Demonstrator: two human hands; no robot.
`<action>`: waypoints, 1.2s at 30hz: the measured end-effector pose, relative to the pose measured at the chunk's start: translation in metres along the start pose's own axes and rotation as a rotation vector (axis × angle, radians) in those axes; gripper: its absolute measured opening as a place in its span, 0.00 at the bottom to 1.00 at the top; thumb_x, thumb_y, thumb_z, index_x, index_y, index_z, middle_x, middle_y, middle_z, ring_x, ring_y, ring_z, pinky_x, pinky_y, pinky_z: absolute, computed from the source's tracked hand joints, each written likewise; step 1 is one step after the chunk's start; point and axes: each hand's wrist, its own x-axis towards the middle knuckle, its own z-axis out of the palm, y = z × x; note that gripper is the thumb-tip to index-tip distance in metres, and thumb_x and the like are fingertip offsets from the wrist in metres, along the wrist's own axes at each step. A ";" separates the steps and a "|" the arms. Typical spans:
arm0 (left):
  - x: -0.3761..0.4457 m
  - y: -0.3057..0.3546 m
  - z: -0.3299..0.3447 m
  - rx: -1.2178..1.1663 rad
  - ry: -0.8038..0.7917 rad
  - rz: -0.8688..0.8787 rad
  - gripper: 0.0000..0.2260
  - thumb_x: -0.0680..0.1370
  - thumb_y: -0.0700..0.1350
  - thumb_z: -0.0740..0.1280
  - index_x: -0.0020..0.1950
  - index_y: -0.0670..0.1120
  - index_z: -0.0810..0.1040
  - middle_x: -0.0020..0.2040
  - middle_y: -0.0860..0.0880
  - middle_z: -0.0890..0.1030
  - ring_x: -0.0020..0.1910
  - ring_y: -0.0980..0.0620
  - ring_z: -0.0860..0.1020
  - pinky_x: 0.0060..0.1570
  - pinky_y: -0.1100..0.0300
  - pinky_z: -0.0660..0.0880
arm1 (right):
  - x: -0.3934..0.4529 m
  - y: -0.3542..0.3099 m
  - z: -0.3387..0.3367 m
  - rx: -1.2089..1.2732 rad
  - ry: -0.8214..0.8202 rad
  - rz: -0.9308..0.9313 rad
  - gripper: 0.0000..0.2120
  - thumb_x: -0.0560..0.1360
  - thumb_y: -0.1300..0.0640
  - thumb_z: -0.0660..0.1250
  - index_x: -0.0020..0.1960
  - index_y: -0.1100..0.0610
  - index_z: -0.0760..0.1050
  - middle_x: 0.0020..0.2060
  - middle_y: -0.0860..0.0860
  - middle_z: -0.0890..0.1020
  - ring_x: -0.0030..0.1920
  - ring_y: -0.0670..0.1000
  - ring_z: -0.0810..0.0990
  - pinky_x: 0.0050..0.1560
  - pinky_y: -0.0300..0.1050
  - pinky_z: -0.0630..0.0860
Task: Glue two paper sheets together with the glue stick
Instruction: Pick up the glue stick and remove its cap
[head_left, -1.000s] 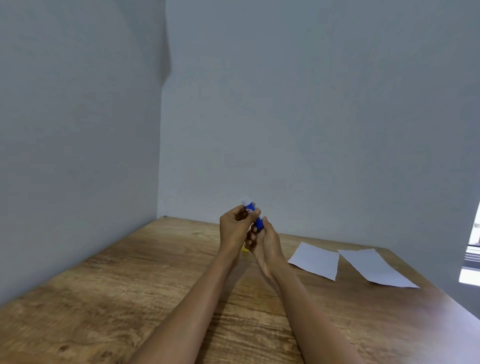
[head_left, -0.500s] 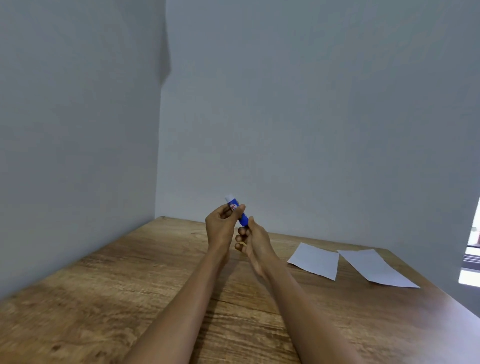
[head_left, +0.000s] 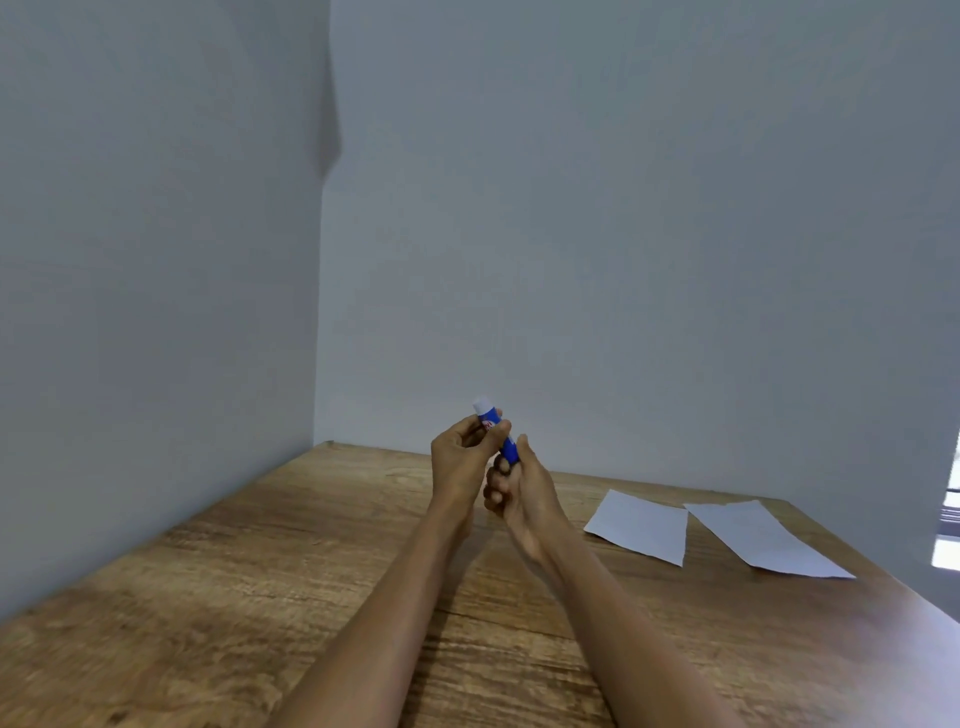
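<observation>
Blue glue stick gripped between left hand above, right hand below, white end protruding

Blue glue stick w/ white tip; white sheets; wood-grain table.

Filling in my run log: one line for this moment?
left hand holds glue stick | right hand holds its base | two sheets on table

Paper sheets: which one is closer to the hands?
The left sheet, lying nearer the hands; the other sheet sits farther right, toward the table edge.
</observation>
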 end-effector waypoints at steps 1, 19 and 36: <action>-0.001 0.000 0.000 0.000 0.002 -0.003 0.04 0.72 0.40 0.72 0.44 0.49 0.82 0.40 0.55 0.85 0.42 0.61 0.83 0.38 0.72 0.76 | -0.001 0.000 0.000 0.016 -0.004 0.007 0.24 0.81 0.42 0.47 0.38 0.56 0.69 0.24 0.49 0.65 0.24 0.45 0.62 0.31 0.40 0.61; 0.002 -0.004 -0.003 0.013 -0.020 0.001 0.04 0.72 0.40 0.72 0.43 0.48 0.82 0.38 0.55 0.85 0.42 0.60 0.83 0.38 0.73 0.75 | -0.001 0.003 -0.003 -0.120 0.022 0.029 0.25 0.81 0.41 0.46 0.34 0.56 0.65 0.18 0.48 0.63 0.19 0.47 0.65 0.23 0.39 0.64; 0.002 -0.006 -0.010 0.007 0.040 -0.006 0.08 0.73 0.41 0.71 0.52 0.44 0.82 0.46 0.49 0.84 0.45 0.59 0.82 0.47 0.67 0.78 | -0.003 0.007 -0.003 0.070 -0.113 0.009 0.16 0.83 0.51 0.51 0.59 0.60 0.71 0.28 0.51 0.71 0.29 0.47 0.71 0.31 0.42 0.77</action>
